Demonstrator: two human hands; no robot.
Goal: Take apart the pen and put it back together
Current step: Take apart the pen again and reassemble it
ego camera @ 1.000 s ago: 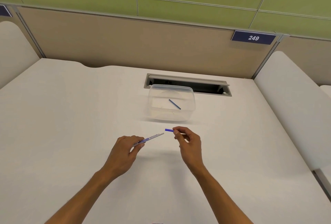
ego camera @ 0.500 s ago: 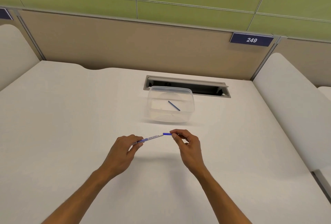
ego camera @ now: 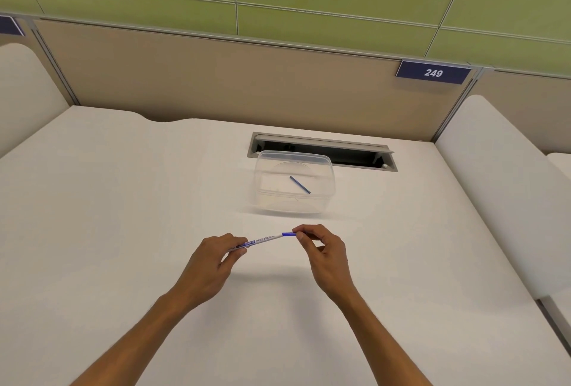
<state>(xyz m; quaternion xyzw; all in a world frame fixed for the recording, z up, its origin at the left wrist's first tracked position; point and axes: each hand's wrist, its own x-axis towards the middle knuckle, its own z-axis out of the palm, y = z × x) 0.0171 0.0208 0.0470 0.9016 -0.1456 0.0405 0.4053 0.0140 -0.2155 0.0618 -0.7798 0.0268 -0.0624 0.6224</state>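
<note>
Blue cap [ego camera: 289, 234] half hidden by right hand [ego camera: 324, 254] fingertips.

The white barrel of the whiteboard marker [ego camera: 264, 239] carries black lettering that reads "WHITE BOARD", and next to it, toward the left hand [ego camera: 213, 257], a blue band with white letters ending in "MARKER"; the word before it is partly covered by fingers and cannot be read. On the partition behind the worktop, a dark blue plate [ego camera: 432, 73] bears the white number "249". A second blue plate [ego camera: 9, 25] at the far left is cut off, its text unreadable.
</note>
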